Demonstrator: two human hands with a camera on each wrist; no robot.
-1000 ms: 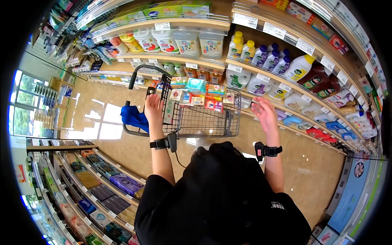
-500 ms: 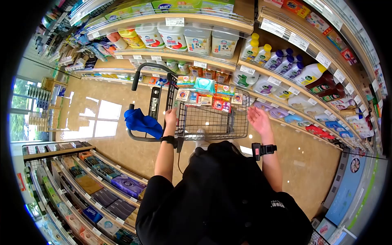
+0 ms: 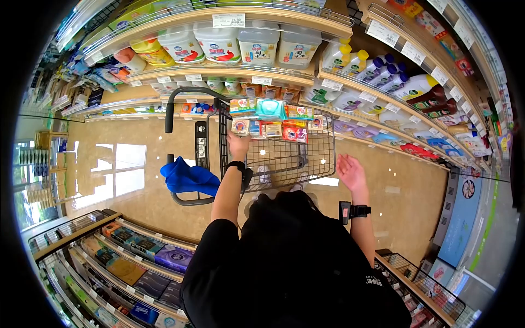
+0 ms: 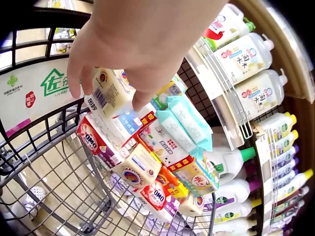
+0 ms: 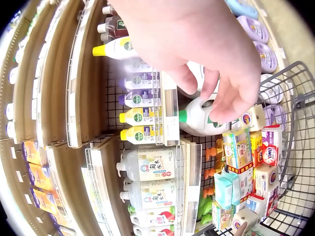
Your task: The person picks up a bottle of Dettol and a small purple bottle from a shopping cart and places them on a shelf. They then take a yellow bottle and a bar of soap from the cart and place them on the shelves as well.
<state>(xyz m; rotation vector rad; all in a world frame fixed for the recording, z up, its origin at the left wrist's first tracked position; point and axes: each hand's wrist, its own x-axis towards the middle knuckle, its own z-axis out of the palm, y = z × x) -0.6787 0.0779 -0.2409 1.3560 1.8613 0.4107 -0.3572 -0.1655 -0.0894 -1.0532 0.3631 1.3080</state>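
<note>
My left hand [image 3: 239, 146] reaches over the near end of the goods in the wire shopping cart [image 3: 223, 139]. In the left wrist view its thumb and fingers straddle a beige soap pack [image 4: 109, 94], gripping it by its sides. Beside that pack lie red OMO boxes [image 4: 156, 196], another beige soap pack [image 4: 139, 168] and teal wipes packs [image 4: 179, 125], stacked in rows. Out past the cart's right end hangs my right hand [image 3: 351, 172], fingers loosely bent and holding nothing. In the right wrist view it overlaps a white jug with a green cap [image 5: 199, 118] on the shelf behind.
A blue cloth [image 3: 188, 177] drapes over the cart's handle. Along the far side run shelves with large white tubs [image 3: 257, 46] and purple-capped bottles [image 3: 385, 71]. Another shelf unit [image 3: 131, 268] stands behind at the lower left. A blue panel [image 3: 458, 218] stands at the right.
My left hand has come from above the cart's handle, past the basket's near edge, onto the soap pack. The right hand stays raised beside the cart, a little lower in view.
</note>
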